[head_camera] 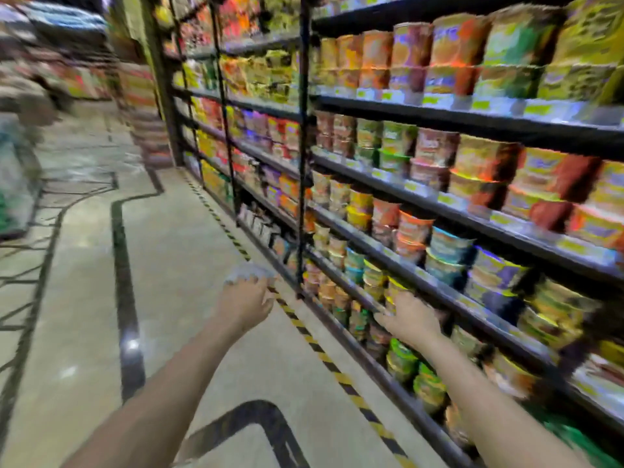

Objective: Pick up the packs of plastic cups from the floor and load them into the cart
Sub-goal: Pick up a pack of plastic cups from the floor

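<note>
The picture is smeared by motion. A pale, clear pack of plastic cups [251, 272] lies on the floor beside the shelf base, just beyond my left hand [244, 304]. That hand reaches out to it and its fingers curl at the pack's near edge. My right hand [410, 319] is stretched forward in front of the low shelves, its fingers spread and holding nothing. At the far left edge stands what looks like the cart [15, 184], with pale wrapped goods in it.
Tall black shelves [439, 204] full of cup noodles run along the right side. A yellow-and-black hazard stripe [320, 352] marks the floor at their foot. The tiled aisle floor [175, 251] runs ahead past stacked goods.
</note>
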The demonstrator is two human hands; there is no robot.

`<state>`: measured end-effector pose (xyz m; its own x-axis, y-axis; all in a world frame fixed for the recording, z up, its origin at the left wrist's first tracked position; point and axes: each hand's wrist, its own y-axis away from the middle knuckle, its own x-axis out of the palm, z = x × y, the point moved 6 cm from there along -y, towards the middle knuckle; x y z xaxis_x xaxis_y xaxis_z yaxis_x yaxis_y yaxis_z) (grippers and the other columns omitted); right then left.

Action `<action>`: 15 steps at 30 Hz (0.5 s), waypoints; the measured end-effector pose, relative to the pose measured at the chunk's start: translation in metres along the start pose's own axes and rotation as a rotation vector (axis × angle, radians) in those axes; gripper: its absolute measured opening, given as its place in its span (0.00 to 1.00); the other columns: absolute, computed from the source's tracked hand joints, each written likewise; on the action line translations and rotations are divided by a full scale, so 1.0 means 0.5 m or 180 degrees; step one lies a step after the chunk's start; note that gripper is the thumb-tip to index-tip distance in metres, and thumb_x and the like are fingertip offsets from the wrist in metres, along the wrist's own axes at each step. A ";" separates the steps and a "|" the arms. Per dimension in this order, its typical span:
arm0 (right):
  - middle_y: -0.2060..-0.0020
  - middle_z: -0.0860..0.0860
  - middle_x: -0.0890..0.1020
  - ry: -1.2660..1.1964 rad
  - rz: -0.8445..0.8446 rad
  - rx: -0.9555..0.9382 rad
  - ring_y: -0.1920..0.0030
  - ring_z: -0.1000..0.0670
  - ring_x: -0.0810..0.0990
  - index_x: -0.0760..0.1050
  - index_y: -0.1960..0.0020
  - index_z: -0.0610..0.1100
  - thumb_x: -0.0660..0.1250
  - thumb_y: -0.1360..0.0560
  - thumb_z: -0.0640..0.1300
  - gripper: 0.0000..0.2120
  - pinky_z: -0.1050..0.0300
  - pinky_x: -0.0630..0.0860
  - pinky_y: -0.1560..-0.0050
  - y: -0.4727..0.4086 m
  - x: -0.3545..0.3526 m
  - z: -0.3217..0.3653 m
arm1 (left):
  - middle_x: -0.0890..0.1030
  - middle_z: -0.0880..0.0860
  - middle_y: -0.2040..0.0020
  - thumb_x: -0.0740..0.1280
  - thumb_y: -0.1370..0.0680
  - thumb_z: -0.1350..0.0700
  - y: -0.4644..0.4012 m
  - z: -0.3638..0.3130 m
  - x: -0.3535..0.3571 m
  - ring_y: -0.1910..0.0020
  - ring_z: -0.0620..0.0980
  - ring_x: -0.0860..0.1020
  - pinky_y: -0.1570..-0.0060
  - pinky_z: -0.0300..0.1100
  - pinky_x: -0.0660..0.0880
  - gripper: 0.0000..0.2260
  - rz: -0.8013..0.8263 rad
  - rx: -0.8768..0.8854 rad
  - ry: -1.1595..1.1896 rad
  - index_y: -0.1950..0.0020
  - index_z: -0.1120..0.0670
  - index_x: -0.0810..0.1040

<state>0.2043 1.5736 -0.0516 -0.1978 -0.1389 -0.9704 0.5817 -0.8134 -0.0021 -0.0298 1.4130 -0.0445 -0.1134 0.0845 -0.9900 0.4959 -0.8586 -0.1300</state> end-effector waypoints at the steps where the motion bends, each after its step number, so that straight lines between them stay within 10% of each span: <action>1: 0.40 0.44 0.76 -0.0047 -0.0009 -0.0067 0.40 0.43 0.75 0.68 0.37 0.44 0.62 0.26 0.56 0.22 0.50 0.74 0.46 -0.021 0.011 0.056 | 0.73 0.55 0.36 0.55 0.21 0.46 -0.001 0.066 0.002 0.38 0.56 0.72 0.42 0.49 0.69 0.19 -0.0002 -0.0139 -0.0028 0.33 0.54 0.65; 9: 0.52 0.49 0.78 -0.0288 0.0135 -0.0358 0.49 0.45 0.78 0.70 0.48 0.47 0.62 0.27 0.58 0.16 0.50 0.77 0.54 -0.193 0.097 0.335 | 0.75 0.54 0.40 0.56 0.21 0.46 -0.081 0.361 0.051 0.40 0.55 0.74 0.44 0.46 0.69 0.18 -0.0024 -0.0652 0.0091 0.35 0.53 0.67; 15: 0.44 0.48 0.76 -0.0174 0.0303 -0.0439 0.46 0.46 0.77 0.67 0.38 0.45 0.61 0.25 0.55 0.20 0.50 0.76 0.51 -0.374 0.188 0.427 | 0.77 0.54 0.42 0.56 0.21 0.47 -0.217 0.455 0.149 0.42 0.56 0.75 0.46 0.47 0.70 0.17 -0.0080 -0.0770 0.0304 0.35 0.54 0.69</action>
<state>-0.0914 1.5921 -0.0912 -0.1772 -0.2451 -0.9532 0.7018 -0.7105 0.0523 -0.2882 1.3974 -0.0917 -0.0523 0.1614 -0.9855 0.6867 -0.7107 -0.1528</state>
